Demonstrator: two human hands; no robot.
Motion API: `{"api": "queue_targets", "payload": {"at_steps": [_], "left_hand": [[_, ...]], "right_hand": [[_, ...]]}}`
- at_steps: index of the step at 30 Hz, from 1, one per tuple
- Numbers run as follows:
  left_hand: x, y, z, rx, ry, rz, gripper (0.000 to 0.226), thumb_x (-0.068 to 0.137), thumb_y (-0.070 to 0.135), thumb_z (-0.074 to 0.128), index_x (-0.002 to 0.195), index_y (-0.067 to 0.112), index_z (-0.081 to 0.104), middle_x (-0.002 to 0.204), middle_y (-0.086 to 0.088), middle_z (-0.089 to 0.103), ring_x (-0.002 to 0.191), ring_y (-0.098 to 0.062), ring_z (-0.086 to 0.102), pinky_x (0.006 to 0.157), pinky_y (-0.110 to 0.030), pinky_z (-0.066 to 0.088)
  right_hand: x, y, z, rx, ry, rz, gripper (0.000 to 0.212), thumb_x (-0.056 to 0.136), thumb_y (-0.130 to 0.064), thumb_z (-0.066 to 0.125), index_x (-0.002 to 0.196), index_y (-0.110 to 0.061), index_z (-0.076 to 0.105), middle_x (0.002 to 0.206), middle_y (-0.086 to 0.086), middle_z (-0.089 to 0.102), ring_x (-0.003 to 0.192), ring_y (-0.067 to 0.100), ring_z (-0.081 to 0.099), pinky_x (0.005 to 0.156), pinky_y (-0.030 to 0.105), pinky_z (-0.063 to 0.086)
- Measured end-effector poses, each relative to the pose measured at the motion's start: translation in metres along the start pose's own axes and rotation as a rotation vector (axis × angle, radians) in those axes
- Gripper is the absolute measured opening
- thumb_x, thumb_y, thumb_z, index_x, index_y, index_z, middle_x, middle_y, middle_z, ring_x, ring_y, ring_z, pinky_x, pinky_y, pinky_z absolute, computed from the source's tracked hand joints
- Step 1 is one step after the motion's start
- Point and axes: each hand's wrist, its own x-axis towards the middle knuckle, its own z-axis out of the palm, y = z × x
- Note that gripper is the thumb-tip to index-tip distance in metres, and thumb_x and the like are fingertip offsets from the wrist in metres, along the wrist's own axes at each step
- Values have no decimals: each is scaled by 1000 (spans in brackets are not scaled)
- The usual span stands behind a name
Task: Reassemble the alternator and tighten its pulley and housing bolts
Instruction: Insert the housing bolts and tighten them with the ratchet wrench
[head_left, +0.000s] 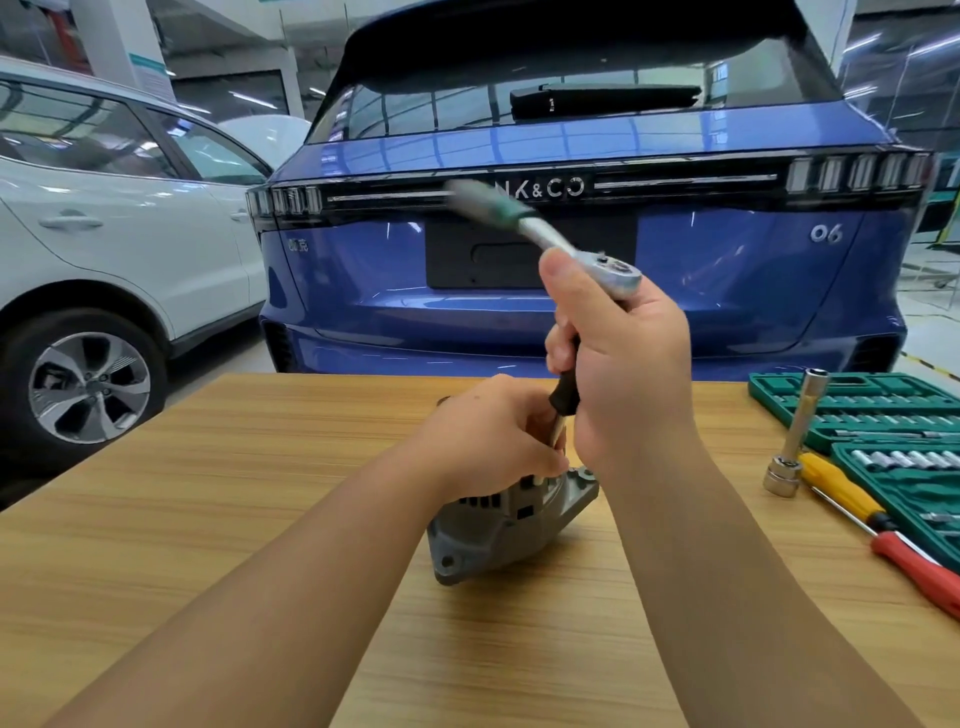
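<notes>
A grey metal alternator (498, 525) lies on the wooden table (234, 493) near its middle. My left hand (488, 431) curls over its top and pinches the lower end of a black-sleeved extension bar (565, 395) that stands on the housing. My right hand (628, 364) grips the upper part of that bar just under the head of a ratchet wrench (597, 260). The ratchet's green-and-silver handle points up and to the left and is blurred. The bolt under the bar is hidden by my left fingers.
A green socket set case (883, 415) lies open at the table's right edge. Beside it stand a long socket on an adapter (795, 441) and lie a yellow screwdriver (841, 493) and a red-handled one (919, 571). A blue car (571, 322) stands right behind the table, a white car (104, 260) to the left.
</notes>
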Motion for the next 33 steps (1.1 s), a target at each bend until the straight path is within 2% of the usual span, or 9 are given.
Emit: {"api": "queue_targets", "payload": {"at_steps": [4, 10, 14, 16, 19, 22, 24, 27, 33], "left_hand": [[1, -2, -1, 2, 34, -8, 8, 89, 26, 76, 90, 28, 68, 86, 7, 73, 81, -11, 68, 73, -31, 55], [-2, 0, -1, 14, 52, -16, 6, 88, 24, 74, 91, 24, 70, 87, 0, 74, 79, -16, 67, 69, -30, 53], [-5, 1, -2, 15, 59, -28, 7, 87, 21, 74, 91, 19, 69, 87, -6, 73, 82, -23, 67, 70, -36, 55], [-5, 0, -2, 8, 65, -32, 8, 87, 23, 76, 88, 23, 68, 85, -2, 72, 78, -15, 66, 64, -28, 48], [-5, -1, -2, -4, 76, -38, 14, 86, 26, 77, 80, 31, 64, 73, 8, 68, 68, -2, 63, 59, -22, 41], [-2, -2, -1, -9, 74, -5, 9, 86, 24, 77, 89, 24, 69, 82, 4, 73, 80, -12, 69, 71, -37, 56], [-1, -1, 0, 7, 41, 5, 14, 88, 27, 78, 99, 24, 70, 90, 3, 74, 86, -17, 71, 83, -44, 60], [2, 0, 2, 24, 2, 0, 18, 90, 31, 76, 106, 27, 69, 95, 5, 74, 88, -14, 71, 85, -43, 62], [1, -3, 1, 32, 54, -3, 7, 89, 27, 75, 91, 27, 69, 87, 5, 74, 81, -12, 69, 71, -30, 55]], "right_hand": [[0, -4, -4, 119, -150, 131, 22, 88, -15, 66, 110, -16, 62, 73, -3, 57, 64, 13, 49, 63, 27, 43], [-9, 4, 9, -52, -285, -129, 32, 89, -6, 62, 113, -28, 62, 85, 5, 60, 69, 17, 54, 69, 34, 47], [-7, 0, 12, -68, -280, -81, 44, 80, -6, 55, 112, -36, 63, 80, 3, 65, 65, 20, 55, 68, 41, 43], [3, -8, 11, -3, -352, 72, 42, 79, -10, 48, 111, -34, 59, 74, 1, 68, 59, 23, 55, 63, 38, 39], [6, -10, 9, 103, -348, 186, 26, 96, -27, 41, 114, -23, 58, 75, 6, 67, 61, 24, 53, 66, 34, 37], [-4, -5, 5, 167, -266, 148, 43, 89, -46, 57, 118, -15, 58, 83, 6, 60, 68, 19, 49, 69, 30, 41], [-7, -5, 5, 47, -130, 59, 28, 91, -39, 68, 106, -15, 63, 73, -1, 55, 61, 13, 46, 60, 24, 42], [-4, -6, 3, -79, 41, 0, 16, 92, -28, 73, 92, -14, 66, 64, -4, 46, 57, 13, 39, 53, 22, 39], [-2, -5, 1, 112, -182, 165, 19, 91, -6, 65, 104, -19, 64, 80, -4, 62, 71, 12, 56, 70, 24, 45]]}}
